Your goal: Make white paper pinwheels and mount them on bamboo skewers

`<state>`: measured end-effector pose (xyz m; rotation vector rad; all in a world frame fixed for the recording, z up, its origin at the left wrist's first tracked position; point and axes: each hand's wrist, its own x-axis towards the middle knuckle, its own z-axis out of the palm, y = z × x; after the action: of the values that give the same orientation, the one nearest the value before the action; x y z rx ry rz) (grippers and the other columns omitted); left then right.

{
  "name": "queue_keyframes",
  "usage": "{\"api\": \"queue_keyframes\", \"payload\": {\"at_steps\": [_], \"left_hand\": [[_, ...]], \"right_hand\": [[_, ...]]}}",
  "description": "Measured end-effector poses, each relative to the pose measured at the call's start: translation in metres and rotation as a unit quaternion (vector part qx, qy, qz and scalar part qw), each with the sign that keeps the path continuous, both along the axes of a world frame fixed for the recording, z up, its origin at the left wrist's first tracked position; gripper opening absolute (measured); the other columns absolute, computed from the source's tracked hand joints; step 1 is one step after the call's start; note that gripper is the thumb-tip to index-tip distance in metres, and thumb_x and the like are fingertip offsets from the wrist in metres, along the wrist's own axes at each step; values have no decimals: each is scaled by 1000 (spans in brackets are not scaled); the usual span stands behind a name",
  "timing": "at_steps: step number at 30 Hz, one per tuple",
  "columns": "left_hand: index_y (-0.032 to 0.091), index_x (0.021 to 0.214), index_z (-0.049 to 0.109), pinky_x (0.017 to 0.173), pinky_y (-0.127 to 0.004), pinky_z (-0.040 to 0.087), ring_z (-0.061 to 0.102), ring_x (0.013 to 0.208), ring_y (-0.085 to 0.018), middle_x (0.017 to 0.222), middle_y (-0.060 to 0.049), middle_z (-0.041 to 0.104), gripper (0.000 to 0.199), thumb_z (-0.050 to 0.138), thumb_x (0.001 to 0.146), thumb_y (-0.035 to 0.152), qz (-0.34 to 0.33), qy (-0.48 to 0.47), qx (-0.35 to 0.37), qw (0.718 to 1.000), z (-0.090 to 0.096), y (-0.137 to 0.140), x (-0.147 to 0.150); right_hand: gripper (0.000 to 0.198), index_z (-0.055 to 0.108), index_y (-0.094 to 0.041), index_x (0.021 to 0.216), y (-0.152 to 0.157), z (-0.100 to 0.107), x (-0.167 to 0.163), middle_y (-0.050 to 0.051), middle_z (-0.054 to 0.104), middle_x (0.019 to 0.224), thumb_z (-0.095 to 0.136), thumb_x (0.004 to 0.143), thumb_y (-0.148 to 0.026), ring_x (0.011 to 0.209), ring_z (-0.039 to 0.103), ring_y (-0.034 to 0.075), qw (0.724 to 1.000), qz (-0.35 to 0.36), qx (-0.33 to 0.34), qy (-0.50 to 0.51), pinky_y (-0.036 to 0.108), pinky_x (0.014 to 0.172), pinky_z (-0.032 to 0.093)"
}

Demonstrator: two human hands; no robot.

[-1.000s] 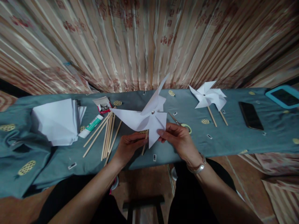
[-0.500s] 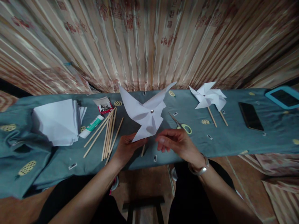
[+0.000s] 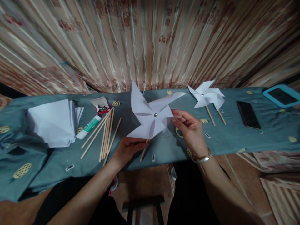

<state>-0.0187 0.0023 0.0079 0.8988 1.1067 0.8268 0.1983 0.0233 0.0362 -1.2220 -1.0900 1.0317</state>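
Note:
A white paper pinwheel point(image 3: 143, 109) with a silver pin at its centre is held up over the middle of the table. My left hand point(image 3: 127, 149) is closed around its wooden stick just below the blades, and the stick's lower end pokes out underneath. At the right blade, my right hand point(image 3: 191, 129) pinches the paper edge between thumb and fingers; some fingertips are hidden by the blade. Behind that hand, scissors are mostly covered, with a yellow-green handle point(image 3: 178, 132) showing.
Left of the hands lie several wooden sticks point(image 3: 106, 137), a glue stick point(image 3: 89, 127), an open box of pins point(image 3: 102, 106) and a stack of white paper point(image 3: 50, 122). Rightward are two finished-looking pinwheels point(image 3: 206, 93), a phone point(image 3: 248, 114) and a blue-framed tablet point(image 3: 282, 95). A curtain point(image 3: 140, 47) hangs behind.
My right hand has moved up and right from below the pinwheel onto its right blade. The blades have turned slightly, while my left hand keeps its hold on the stick.

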Motion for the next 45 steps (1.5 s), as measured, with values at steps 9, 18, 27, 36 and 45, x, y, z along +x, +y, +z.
{"api": "queue_keyframes", "payload": {"at_steps": [9, 18, 27, 36, 45], "left_hand": [[21, 74, 81, 83, -36, 55, 72, 78, -22, 80, -6, 79, 22, 87, 55, 29, 31, 0, 34, 999, -1, 2, 0], [19, 85, 81, 94, -38, 51, 71, 90, -24, 91, -8, 79, 25, 82, 63, 28, 27, 3, 35, 999, -2, 1, -1], [19, 84, 82, 88, -30, 49, 68, 89, -21, 94, -6, 78, 20, 79, 66, 26, 17, 2, 56, 998, -1, 1, -5], [17, 82, 80, 82, -32, 50, 66, 82, -21, 82, -4, 76, 22, 80, 69, 34, 4, 26, 83, 996, -5, -1, -1], [19, 77, 80, 86, -35, 52, 69, 81, -22, 80, -4, 78, 20, 82, 63, 32, 26, -26, 29, 999, -4, -2, 3]], "right_hand": [[26, 73, -25, 82, -6, 8, -7, -2, 73, 74, 85, 65, -41, 69, 67, 14, 999, 6, -34, 30, 29, 68, 56], [27, 72, -22, 74, -14, 7, -17, -1, 71, 64, 82, 68, -46, 56, 62, 12, 995, 67, -70, 28, 24, 54, 49], [29, 70, -20, 70, -21, 5, -27, 0, 71, 62, 81, 70, -47, 55, 61, 10, 988, 107, -98, 46, 23, 54, 50], [29, 72, -19, 70, -25, 4, -41, -1, 71, 62, 82, 70, -46, 52, 58, 8, 978, 148, -121, 87, 21, 52, 49], [27, 70, -20, 69, -24, 0, -53, -2, 69, 61, 80, 72, -45, 53, 56, 8, 972, 179, -119, 90, 21, 53, 47]]}}
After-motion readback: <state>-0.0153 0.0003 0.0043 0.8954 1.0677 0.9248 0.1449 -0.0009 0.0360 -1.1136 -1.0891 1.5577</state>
